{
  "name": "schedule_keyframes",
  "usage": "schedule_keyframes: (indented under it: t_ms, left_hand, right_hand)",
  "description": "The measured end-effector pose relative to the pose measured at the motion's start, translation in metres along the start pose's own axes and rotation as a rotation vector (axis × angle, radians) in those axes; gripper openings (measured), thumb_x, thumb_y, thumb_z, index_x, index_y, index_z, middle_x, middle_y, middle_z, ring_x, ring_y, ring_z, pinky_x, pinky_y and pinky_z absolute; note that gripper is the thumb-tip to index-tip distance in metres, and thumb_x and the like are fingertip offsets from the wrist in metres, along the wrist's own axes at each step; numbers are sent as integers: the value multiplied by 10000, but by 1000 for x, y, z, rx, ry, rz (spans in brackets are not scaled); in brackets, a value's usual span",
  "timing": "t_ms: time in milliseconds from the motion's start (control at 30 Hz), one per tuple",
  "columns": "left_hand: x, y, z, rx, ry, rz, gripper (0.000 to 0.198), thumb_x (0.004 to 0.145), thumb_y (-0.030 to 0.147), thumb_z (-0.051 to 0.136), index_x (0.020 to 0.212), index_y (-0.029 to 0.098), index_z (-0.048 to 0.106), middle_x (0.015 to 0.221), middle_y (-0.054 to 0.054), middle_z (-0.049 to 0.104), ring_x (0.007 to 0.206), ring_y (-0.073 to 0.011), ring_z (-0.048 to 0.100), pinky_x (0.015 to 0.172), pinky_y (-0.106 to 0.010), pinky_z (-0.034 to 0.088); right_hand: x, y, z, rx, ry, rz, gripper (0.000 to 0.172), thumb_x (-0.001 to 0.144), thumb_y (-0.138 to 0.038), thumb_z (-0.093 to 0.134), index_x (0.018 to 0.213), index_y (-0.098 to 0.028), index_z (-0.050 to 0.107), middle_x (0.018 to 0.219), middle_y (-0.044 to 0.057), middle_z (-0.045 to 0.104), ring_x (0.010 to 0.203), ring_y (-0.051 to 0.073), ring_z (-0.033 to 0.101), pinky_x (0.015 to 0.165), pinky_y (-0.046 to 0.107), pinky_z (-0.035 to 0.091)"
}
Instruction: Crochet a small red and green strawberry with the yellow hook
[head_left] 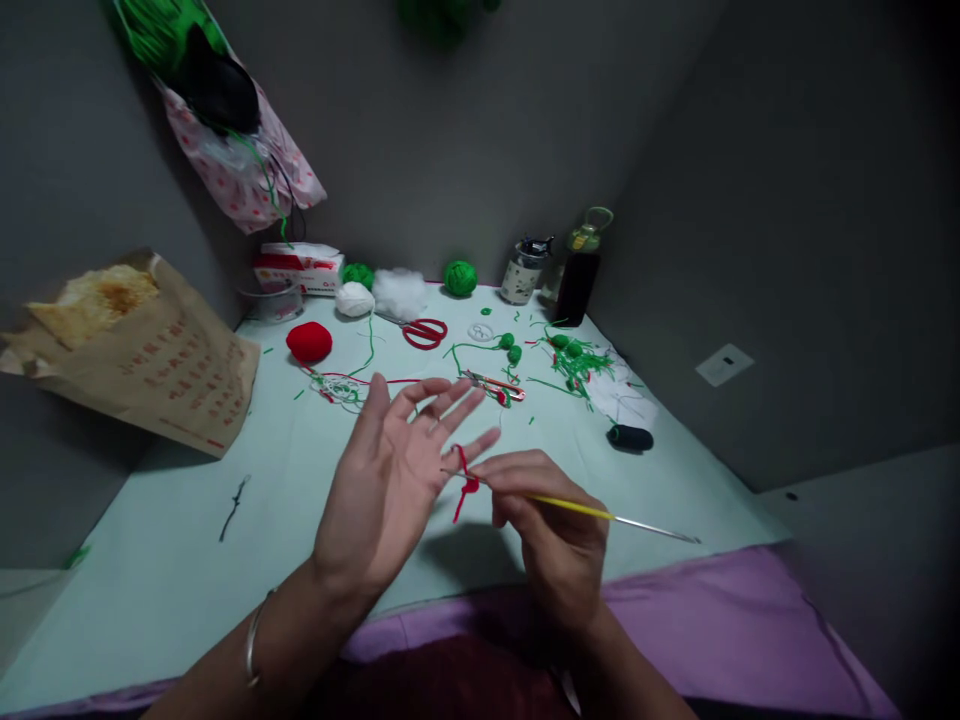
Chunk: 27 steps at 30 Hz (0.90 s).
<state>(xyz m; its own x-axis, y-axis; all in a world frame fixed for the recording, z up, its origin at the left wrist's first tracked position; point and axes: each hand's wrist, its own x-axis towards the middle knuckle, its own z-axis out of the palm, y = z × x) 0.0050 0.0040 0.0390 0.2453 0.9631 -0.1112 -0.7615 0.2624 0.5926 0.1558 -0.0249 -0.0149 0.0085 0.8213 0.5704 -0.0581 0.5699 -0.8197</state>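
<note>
My left hand (405,450) is palm up with its fingers spread, above the middle of the table. A strand of red yarn (470,486) passes by its little finger and hangs in a small loop on the hook's tip. My right hand (551,520) pinches a crochet hook (574,506) with a yellow grip; its silver far end points right. From the red yarn ball (309,343) at the back left, a red strand runs across the table behind my left hand.
Red-handled scissors (425,334), white stuffing (400,293), a green ball (460,278), a pen jar (523,272) and a black phone (577,289) stand or lie at the back. Green yarn scraps (592,365) spread at right. A paper bag (180,370) with flatbread is at left.
</note>
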Motion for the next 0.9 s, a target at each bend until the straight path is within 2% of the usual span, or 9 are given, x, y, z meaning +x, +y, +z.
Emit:
schedule_keyframes:
  t_ms: [100, 167, 233, 300, 367, 467, 567, 700, 900]
  left_hand:
    - [5, 2, -3, 177, 3, 179, 623, 983, 617, 492, 510, 228, 604, 990, -65, 776, 1408, -296, 503, 1174, -472, 388]
    - [3, 3, -12, 489, -23, 276, 673, 964, 661, 484, 454, 247, 625, 1002, -77, 796, 1452, -307, 444, 1244, -450, 243]
    - [-2, 1, -21, 792, -69, 342, 537, 926, 659, 561, 629, 274, 788, 1188, -68, 777, 1500, -314, 356, 1272, -438, 105]
    - [-7, -1, -28, 930, -106, 320, 387, 913, 612, 623, 888, 303, 855, 1298, -57, 736, 1482, -322, 366, 1261, -451, 121]
    - [-9, -5, -31, 896, -118, 212, 348, 931, 563, 629, 1057, 315, 837, 1260, -63, 745, 1361, -318, 496, 1192, -449, 284]
    - [-9, -10, -31, 731, -89, 51, 278, 928, 462, 688, 1140, 328, 809, 1048, -42, 782, 1042, -246, 649, 992, -365, 464]
    - [-7, -14, -31, 598, -60, 17, 227, 875, 347, 781, 1098, 335, 817, 904, 0, 756, 855, -170, 642, 885, -291, 495]
    - [-7, -14, -33, 547, -88, 7, 263, 853, 271, 805, 1110, 330, 811, 903, 10, 722, 825, -137, 638, 853, -260, 500]
    - [-8, -16, -34, 513, -50, 14, 366, 838, 238, 818, 1192, 316, 771, 817, 23, 681, 762, -117, 597, 776, -236, 489]
  right_hand:
    - [-2, -1, -3, -8, 1, -8, 238, 948, -125, 638, 1050, -283, 783, 995, 55, 788, 809, 163, 689, 526, 242, 537]
    - [-1, 0, -6, -16, 43, -9, 238, 953, -126, 629, 1045, -285, 780, 1000, 56, 785, 786, 162, 690, 519, 246, 542]
    - [-1, 0, -9, -43, 68, -18, 233, 952, -123, 631, 1042, -279, 778, 1002, 61, 779, 799, 169, 697, 523, 254, 550]
    - [0, 0, -10, -97, 57, -40, 241, 947, -109, 632, 1046, -274, 776, 1001, 62, 777, 835, 181, 706, 547, 267, 566]
    - [1, -2, -10, -149, 27, -80, 271, 944, -83, 625, 1067, -277, 770, 1003, 57, 783, 875, 187, 716, 584, 282, 582]
    - [2, -5, -8, -190, -8, -134, 332, 940, -42, 609, 1115, -283, 756, 1028, 47, 787, 928, 185, 725, 639, 294, 601]
    - [2, -5, -7, -202, -36, -151, 363, 933, -17, 604, 1142, -278, 746, 1061, 48, 776, 951, 178, 728, 684, 304, 615]
    - [2, -2, -8, -218, -37, -145, 355, 934, -29, 606, 1141, -282, 742, 1062, 52, 770, 950, 184, 720, 699, 319, 624]
    - [4, 0, -8, -264, -50, -136, 295, 939, -57, 601, 1107, -257, 736, 1003, 57, 758, 905, 192, 720, 739, 345, 629]
